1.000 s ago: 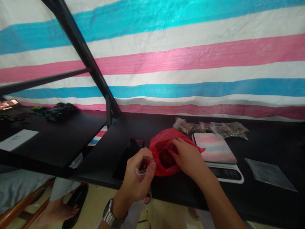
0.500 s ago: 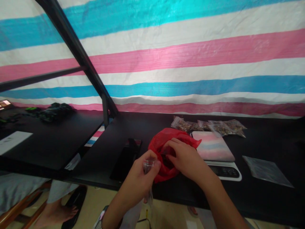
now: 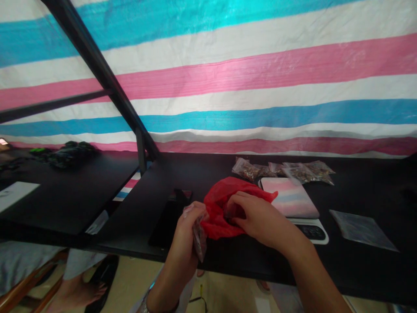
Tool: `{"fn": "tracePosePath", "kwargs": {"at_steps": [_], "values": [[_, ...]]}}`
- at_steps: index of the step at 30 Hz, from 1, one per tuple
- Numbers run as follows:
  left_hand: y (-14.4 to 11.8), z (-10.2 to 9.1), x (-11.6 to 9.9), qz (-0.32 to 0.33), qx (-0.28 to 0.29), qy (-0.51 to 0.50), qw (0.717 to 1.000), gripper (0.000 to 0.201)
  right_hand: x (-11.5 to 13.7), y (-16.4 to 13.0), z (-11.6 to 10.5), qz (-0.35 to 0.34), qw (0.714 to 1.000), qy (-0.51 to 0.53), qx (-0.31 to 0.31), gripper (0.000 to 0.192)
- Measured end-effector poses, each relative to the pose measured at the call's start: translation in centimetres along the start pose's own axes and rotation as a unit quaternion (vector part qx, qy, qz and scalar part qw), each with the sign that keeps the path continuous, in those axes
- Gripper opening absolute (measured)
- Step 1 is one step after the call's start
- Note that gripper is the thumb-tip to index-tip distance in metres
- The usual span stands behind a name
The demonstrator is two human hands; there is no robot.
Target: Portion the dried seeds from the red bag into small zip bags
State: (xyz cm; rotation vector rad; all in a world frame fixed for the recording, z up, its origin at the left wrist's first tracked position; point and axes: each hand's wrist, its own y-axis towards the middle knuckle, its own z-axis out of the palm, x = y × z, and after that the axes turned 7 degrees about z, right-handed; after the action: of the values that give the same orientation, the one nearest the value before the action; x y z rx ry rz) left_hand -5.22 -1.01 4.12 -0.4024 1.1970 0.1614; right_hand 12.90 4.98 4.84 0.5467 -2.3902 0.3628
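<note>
A red plastic bag (image 3: 219,208) lies crumpled on the black table (image 3: 358,269) near its front edge. My right hand (image 3: 257,217) reaches into the bag's mouth, fingers curled inside it; what they hold is hidden. Just left of the bag, my left hand (image 3: 188,226) pinches a small clear plastic bag (image 3: 198,237) that hangs down from my fingers. Behind my right hand sits a digital scale (image 3: 309,228) with a shiny platform.
Several small clear bags with brownish contents (image 3: 283,170) lie behind the scale. A stack of empty clear bags (image 3: 361,224) lies at the right. A dark phone-like object (image 3: 169,219) lies left of my hands. A black metal frame (image 3: 107,82) separates a second table (image 3: 65,191). Someone's bare foot (image 3: 78,289) shows below.
My left hand turned and moved closer to the red bag; the small clear bag now hangs downward. My right hand dug deeper into the red bag, which is more bunched.
</note>
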Motion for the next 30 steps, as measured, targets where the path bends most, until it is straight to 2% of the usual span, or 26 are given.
{"fn": "tracePosePath", "kwargs": {"at_steps": [3,9,14,19,24,30], "values": [[0.1,-0.1,-0.2,-0.009,-0.009,-0.046,0.999,0.036,0.3,-0.2,-0.1,0.017,1.0,0.014,0.014,0.018],[0.2,-0.4,-0.6,0.05,-0.052,-0.055,0.996,0.03,0.5,-0.2,0.4,0.027,0.997,0.065,0.027,0.012],[0.5,-1.0,-1.4,0.079,-0.039,-0.027,0.996,0.028,0.4,-0.1,0.4,0.004,0.994,0.101,0.03,0.017],[0.8,-1.5,-1.4,0.095,-0.034,-0.012,0.995,0.029,0.4,-0.2,0.1,-0.011,0.981,0.177,0.074,0.023],[1.0,-1.4,-1.3,0.103,-0.011,-0.003,0.995,0.029,0.2,-0.2,-0.1,-0.007,0.965,0.237,0.113,0.02],[1.2,-1.5,-1.2,0.114,0.008,0.027,0.993,0.034,-0.7,-0.1,-0.5,0.013,0.968,0.243,0.059,0.02]]}}
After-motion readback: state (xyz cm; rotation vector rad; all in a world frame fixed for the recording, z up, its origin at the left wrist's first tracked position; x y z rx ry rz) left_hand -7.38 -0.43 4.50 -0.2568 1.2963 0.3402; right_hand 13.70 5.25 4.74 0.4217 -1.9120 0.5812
